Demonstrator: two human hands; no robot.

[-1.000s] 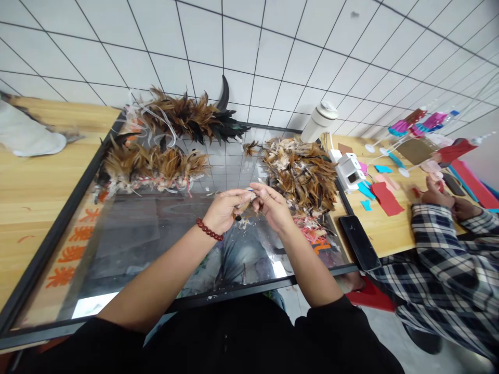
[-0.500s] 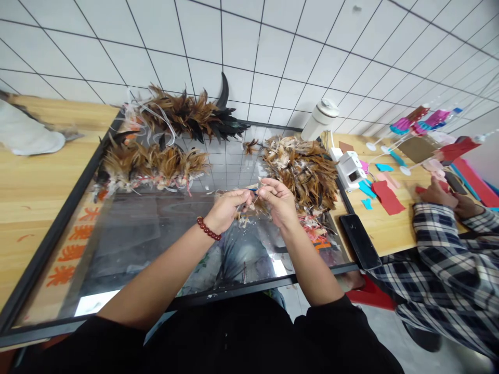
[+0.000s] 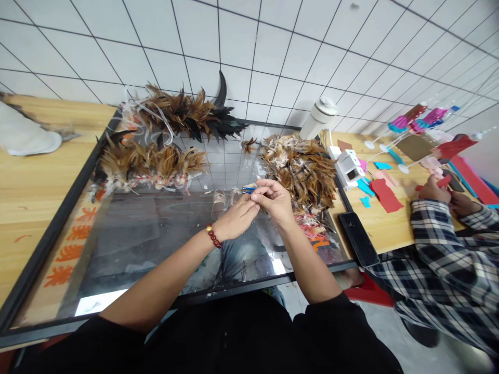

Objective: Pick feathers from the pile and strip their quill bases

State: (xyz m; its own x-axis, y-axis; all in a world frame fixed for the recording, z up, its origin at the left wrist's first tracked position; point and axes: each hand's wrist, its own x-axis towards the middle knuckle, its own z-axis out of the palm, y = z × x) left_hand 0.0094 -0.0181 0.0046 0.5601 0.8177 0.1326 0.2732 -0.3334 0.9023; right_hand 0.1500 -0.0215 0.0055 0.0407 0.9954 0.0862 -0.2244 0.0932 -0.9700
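My left hand (image 3: 237, 217) and my right hand (image 3: 278, 203) meet above the dark glass tabletop (image 3: 136, 223). A small blue tool (image 3: 248, 190), its kind too small to tell, sticks out leftward from the curled fingers of my right hand. The fingertips of my left hand are pressed together against my right thumb; whatever they pinch is hidden. Just beyond my right hand lies a heap of brown feathers (image 3: 298, 166). A roll of pale thread or tape (image 3: 219, 200) sits left of the fingertips, with white scraps close by.
Feather bundles (image 3: 156, 163) and darker feathers (image 3: 187, 111) lie at the back left. A white bottle (image 3: 318, 118) stands behind the heap. On the right are a phone (image 3: 357, 239), a power strip (image 3: 348, 169) and red paper (image 3: 385, 196). A co-worker's plaid sleeves (image 3: 440, 223) rest farther right.
My left hand has turned palm down and slid right against my right fingers. The blue tool, earlier between both hands, now points left from my right hand.
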